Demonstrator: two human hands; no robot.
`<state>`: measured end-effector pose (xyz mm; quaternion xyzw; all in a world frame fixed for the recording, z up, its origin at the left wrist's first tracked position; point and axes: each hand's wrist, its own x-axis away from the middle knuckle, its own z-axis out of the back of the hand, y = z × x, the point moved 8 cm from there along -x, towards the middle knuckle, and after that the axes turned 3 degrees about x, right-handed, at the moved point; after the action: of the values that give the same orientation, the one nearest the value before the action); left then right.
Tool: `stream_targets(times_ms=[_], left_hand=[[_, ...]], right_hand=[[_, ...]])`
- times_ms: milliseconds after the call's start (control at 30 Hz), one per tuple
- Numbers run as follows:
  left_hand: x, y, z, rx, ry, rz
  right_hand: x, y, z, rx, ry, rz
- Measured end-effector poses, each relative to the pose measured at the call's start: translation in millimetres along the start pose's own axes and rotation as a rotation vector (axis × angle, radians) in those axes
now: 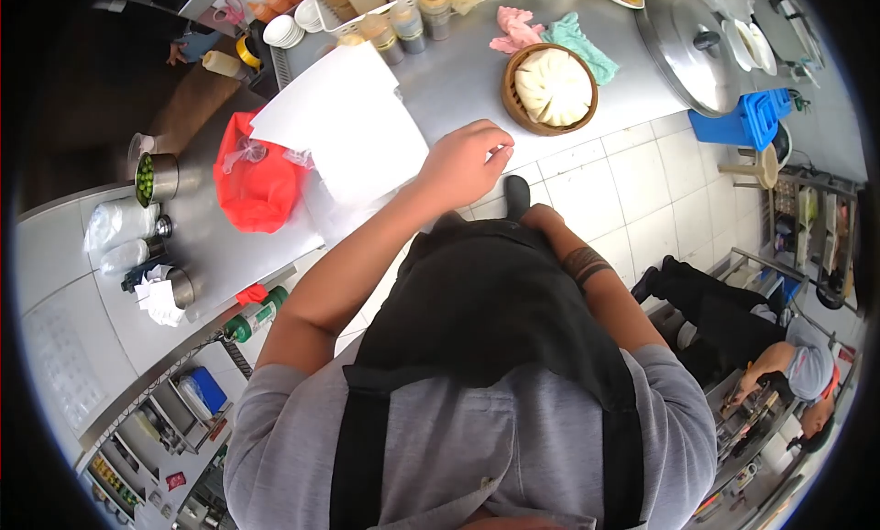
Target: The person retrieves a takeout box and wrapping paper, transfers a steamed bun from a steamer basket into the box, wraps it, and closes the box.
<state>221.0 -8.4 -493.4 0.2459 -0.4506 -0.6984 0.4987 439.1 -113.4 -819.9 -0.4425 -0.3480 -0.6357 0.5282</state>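
Fingers (498,149) of the left hand (460,166) curl loosely inward at the front edge of the steel counter (458,76); the palm is hidden, so whether they grip anything I can't tell. And the right hand (543,217)? Down by the black apron (495,301), fingers tucked from sight, their state impossible to call! Here's the pleated bun (553,85), sitting in a round steamer basket (518,117) just in from the counter's front edge, right of the left hand. Behind it, toward the back edge, a pink cloth (515,30) and a green cloth (588,49). On the hand's other side, white paper (344,117) reaches the front edge, partly overlapping a red bag (261,186).
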Motion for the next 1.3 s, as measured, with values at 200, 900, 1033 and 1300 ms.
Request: stream_targets(times_ms=[200, 900, 1033, 1300], left_hand=[[-54.7, -0.5, -43.1, -0.039, 0.159, -0.026], [-84.7, -18.0, -62.7, -0.197, 0.665, 0.191], [-73.5, -38.8, -64.3, -0.125, 0.72, 0.286], [-33.8, -61.9, -90.5, 0.025, 0.82, 0.423]], right_hand=[[-56.3, 67.5, -2.5, 0.011, -0.069, 0.115], [-73.5, 142.7, 76.4, -0.368, -0.247, 0.626], [-4.5, 132.6, 113.0, -0.446, -0.393, 0.566], [-1.2, 122.1, 138.9, -0.053, -0.197, 0.504]])
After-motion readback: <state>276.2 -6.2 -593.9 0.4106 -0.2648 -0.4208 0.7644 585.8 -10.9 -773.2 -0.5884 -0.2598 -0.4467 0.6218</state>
